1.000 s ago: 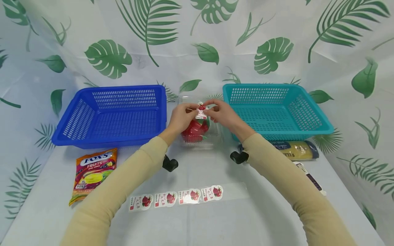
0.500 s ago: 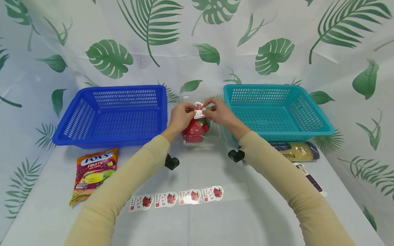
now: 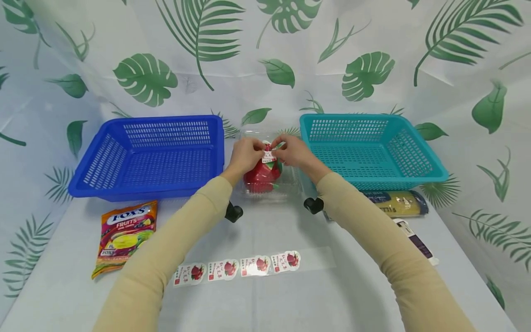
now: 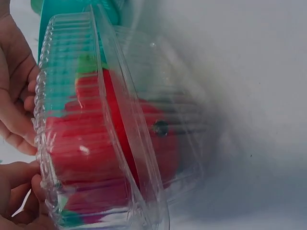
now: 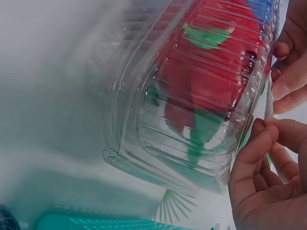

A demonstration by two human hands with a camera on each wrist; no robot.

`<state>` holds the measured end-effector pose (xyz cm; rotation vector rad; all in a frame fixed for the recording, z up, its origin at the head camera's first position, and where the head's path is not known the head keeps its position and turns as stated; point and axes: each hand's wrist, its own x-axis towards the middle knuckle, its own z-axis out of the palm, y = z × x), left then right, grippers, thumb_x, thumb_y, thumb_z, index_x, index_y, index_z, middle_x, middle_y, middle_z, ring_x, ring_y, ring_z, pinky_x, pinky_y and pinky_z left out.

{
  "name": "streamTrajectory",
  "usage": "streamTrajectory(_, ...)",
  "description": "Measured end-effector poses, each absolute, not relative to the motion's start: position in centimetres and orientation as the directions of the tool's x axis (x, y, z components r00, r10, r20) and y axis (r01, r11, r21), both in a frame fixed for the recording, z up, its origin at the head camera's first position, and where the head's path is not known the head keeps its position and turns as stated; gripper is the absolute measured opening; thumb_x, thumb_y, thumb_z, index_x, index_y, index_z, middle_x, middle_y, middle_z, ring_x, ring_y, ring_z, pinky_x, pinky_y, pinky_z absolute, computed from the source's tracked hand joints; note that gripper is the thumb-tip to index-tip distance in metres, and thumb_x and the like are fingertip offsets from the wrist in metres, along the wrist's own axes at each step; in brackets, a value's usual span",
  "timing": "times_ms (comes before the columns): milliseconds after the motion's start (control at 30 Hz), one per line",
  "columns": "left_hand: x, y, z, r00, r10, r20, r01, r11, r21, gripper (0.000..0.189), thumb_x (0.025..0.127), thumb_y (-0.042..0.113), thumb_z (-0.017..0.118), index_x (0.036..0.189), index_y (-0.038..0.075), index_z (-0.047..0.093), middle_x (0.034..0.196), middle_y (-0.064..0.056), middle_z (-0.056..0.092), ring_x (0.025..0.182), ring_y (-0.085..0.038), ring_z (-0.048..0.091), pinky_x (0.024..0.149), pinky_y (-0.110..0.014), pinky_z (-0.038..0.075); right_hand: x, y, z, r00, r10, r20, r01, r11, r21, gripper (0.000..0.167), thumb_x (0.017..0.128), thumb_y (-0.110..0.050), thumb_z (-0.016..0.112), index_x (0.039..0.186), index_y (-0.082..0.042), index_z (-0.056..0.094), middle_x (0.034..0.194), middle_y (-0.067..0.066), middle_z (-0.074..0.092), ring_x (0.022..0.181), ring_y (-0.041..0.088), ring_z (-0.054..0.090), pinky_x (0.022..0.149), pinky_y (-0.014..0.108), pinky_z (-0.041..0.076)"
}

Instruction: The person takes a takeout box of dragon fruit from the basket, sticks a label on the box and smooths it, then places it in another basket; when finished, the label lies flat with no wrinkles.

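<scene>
A clear plastic clamshell box (image 3: 292,186) stands at the back between two baskets, its lid down. Inside lies a red dragon fruit (image 4: 81,148) with green tips. Over the lid, a white sticker (image 3: 268,157) printed with a red fruit is held level between both hands. My left hand (image 3: 244,154) pinches its left edge, thumb and index together. From the opposite side my right hand (image 3: 292,150) pinches the right edge. In the right wrist view the sticker shows edge-on, close to the ribbed lid top, with fingertips of both hands right at the box.
A blue basket (image 3: 145,190) stands left, a teal basket (image 3: 386,180) right. A Fox's candy bag (image 3: 126,237) lies front left. A strip of several stickers (image 3: 255,266) lies in front. A yellow pasta pack (image 3: 400,204) and a dark-and-white item (image 3: 416,242) lie right.
The sticker has shifted slightly left and down toward the lid, now straighter over the fruit. Both hands moved with it, keeping their pinch. The box has stayed in place.
</scene>
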<state>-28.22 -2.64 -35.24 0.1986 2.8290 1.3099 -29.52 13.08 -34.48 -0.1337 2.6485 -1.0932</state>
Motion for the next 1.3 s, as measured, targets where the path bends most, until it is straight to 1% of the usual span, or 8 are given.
streamTrajectory(67,-28.32,-2.63,-35.25,-0.992,0.126,0.027,0.102,0.645,0.757,0.017,0.094,0.008,0.064,0.107,0.004,0.074,0.108,-0.010,0.071,0.102,-0.022,0.062,0.087,-0.033,0.052,-29.52,13.02,-34.40,-0.958,-0.184,-0.219,0.022,0.715,-0.699,0.024,0.098,-0.019,0.060,0.120,-0.010,0.056,0.109,0.013,0.060,0.084,0.026,0.057,0.072,0.031,0.053)
streamTrajectory(167,-28.47,-2.67,-35.31,-0.990,0.136,0.019,0.104,0.653,0.750,0.017,0.094,0.008,0.064,0.108,0.003,0.073,0.106,-0.010,0.071,0.098,-0.022,0.062,0.085,-0.032,0.052,-29.53,12.97,-34.34,-0.956,-0.188,-0.224,0.020,0.720,-0.694,0.024,0.098,-0.019,0.059,0.120,-0.010,0.056,0.110,0.013,0.060,0.084,0.025,0.057,0.074,0.032,0.054)
streamTrajectory(400,-28.65,-2.78,-35.39,-0.986,0.164,0.018,0.124,0.665,0.737,0.018,0.093,0.006,0.065,0.109,0.002,0.073,0.105,-0.011,0.070,0.096,-0.022,0.061,0.083,-0.032,0.053,-29.71,12.96,-34.53,-0.954,-0.198,-0.227,0.013,0.724,-0.689,0.025,0.098,-0.019,0.060,0.120,-0.008,0.056,0.111,0.015,0.060,0.086,0.027,0.058,0.083,0.042,0.055)
streamTrajectory(600,-28.65,-2.75,-35.30,-0.982,0.185,0.028,0.150,0.687,0.711,0.020,0.092,0.004,0.065,0.110,0.001,0.072,0.105,-0.011,0.070,0.097,-0.023,0.061,0.083,-0.032,0.053,-29.64,12.92,-34.57,-0.956,-0.204,-0.209,-0.019,0.758,-0.652,0.027,0.097,-0.021,0.062,0.119,-0.006,0.057,0.108,0.015,0.062,0.082,0.025,0.059,0.077,0.036,0.056)
streamTrajectory(733,-28.50,-2.76,-35.14,-0.981,0.192,0.020,0.148,0.683,0.715,0.021,0.092,0.004,0.065,0.112,0.001,0.071,0.106,-0.012,0.070,0.097,-0.024,0.061,0.083,-0.033,0.053,-29.65,12.87,-34.63,-0.957,-0.221,-0.189,-0.055,0.777,-0.627,0.029,0.096,-0.022,0.063,0.119,-0.005,0.056,0.107,0.015,0.063,0.083,0.025,0.061,0.073,0.032,0.056)
streamTrajectory(867,-28.39,-2.79,-34.95,-0.980,0.198,0.015,0.150,0.688,0.710,0.021,0.093,0.003,0.064,0.112,0.000,0.071,0.107,-0.013,0.070,0.097,-0.024,0.060,0.084,-0.033,0.053,-29.69,12.81,-34.75,-0.956,-0.230,-0.179,-0.073,0.785,-0.615,0.030,0.095,-0.022,0.063,0.119,-0.005,0.056,0.108,0.014,0.062,0.087,0.025,0.062,0.073,0.032,0.056)
streamTrajectory(1100,-28.38,-2.65,-34.87,-0.976,0.218,0.009,0.167,0.720,0.674,0.021,0.094,0.004,0.063,0.113,0.000,0.070,0.109,-0.013,0.069,0.099,-0.025,0.060,0.085,-0.033,0.053,-29.47,12.63,-34.63,-0.958,-0.219,-0.184,-0.064,0.791,-0.608,0.031,0.095,-0.021,0.064,0.119,-0.004,0.056,0.110,0.014,0.062,0.090,0.025,0.061,0.073,0.032,0.056)
streamTrajectory(1300,-28.60,-2.52,-34.94,-0.966,0.257,0.023,0.219,0.769,0.601,0.020,0.095,0.005,0.062,0.112,0.000,0.071,0.109,-0.013,0.069,0.098,-0.024,0.061,0.084,-0.033,0.053,-29.52,12.53,-34.61,-0.959,-0.217,-0.181,-0.070,0.804,-0.591,0.030,0.095,-0.022,0.065,0.117,-0.004,0.057,0.108,0.014,0.061,0.089,0.025,0.061,0.071,0.031,0.056)
